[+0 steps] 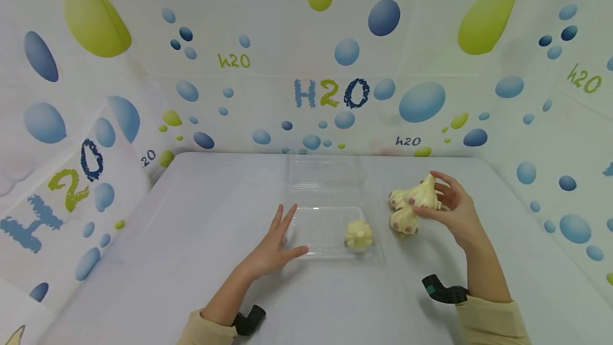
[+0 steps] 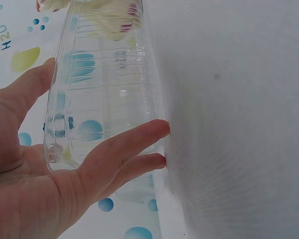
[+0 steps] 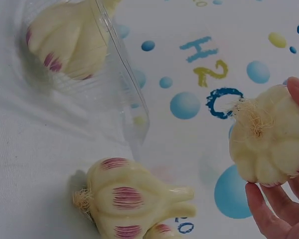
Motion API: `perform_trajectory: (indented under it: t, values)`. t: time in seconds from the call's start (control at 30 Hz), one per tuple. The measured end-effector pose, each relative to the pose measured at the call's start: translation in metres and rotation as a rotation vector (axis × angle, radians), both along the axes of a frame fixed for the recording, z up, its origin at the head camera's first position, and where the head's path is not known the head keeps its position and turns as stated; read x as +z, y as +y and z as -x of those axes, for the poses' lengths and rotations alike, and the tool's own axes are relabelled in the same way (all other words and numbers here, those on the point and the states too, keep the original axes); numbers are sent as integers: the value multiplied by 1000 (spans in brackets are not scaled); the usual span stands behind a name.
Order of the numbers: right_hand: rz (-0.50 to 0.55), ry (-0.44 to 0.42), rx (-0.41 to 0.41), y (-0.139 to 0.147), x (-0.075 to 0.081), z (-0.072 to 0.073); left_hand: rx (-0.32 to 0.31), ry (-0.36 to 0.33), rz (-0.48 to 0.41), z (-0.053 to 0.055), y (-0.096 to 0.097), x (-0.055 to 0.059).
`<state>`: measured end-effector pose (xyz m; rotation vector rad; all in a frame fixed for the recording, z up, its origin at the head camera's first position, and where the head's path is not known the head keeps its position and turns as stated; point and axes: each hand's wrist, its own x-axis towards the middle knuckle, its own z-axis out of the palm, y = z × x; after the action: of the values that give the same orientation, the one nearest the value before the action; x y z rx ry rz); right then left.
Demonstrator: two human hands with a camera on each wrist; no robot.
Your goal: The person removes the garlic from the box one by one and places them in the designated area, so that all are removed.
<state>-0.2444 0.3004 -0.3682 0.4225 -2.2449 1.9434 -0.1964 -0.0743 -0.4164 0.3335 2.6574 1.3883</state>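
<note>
My right hand [image 1: 455, 214] pinches a garlic bulb [image 3: 269, 137] between thumb and fingers, its rooty base showing in the right wrist view. Just below and left of it, garlic bulbs [image 1: 404, 221] with purple streaks lie on the table. The clear plastic box [image 1: 316, 233] has its lid flipped back, and one garlic bulb [image 1: 359, 235] sits inside at the right front. Spread around the box's left end, my left hand [image 1: 270, 252] keeps its fingers straight; the left wrist view has the thumb at the rim and fingers [image 2: 132, 144] along the side.
The box's clear lid [image 1: 323, 172] lies toward the back of the white table [image 1: 220, 185]. Behind and at both sides hangs a white sheet [image 1: 268, 9] printed with blue and green dots. Black camera mounts [image 1: 445, 290] sit at both wrists.
</note>
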Motion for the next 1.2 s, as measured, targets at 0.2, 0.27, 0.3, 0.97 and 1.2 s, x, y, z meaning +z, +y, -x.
perform_trajectory:
  t: [0.2,0.27,0.3,0.97,1.2]
  values:
    - [-39,-8,-20,4,-1,0,-2,-3,-1,0,0,0]
    - [-31,-11,-18,6,-2,0,-1,-1,3,0,0,0]
    - [-30,-9,-18,7,-3,0,-1,0,4,0,-1,0]
    - [-261,-116,-73,32,-13,5,-7,9,8,1,-1,0]
    - [-294,-157,-83,36,-20,8,-9,13,8,1,0,0]
